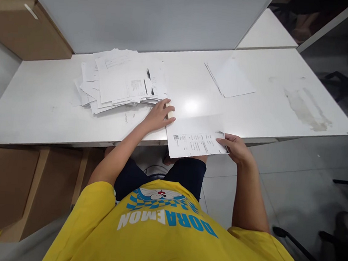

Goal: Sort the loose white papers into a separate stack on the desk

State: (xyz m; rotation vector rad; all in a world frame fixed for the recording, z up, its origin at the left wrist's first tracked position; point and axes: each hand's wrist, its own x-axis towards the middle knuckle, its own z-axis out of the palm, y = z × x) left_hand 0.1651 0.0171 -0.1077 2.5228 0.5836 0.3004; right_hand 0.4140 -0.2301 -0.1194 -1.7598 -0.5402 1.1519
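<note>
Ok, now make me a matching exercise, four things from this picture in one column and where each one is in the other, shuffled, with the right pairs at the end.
1. printed paper
2. messy paper heap
3. smaller paper pile
4. brown cardboard

A. on the right half of the desk, away from both hands
B. at the desk's far left corner
C. gripped by the right hand, past the desk's near edge
D. on the desk's left half, edges sticking out unevenly

Pairs: 1-C, 2-D, 3-A, 4-B
</note>
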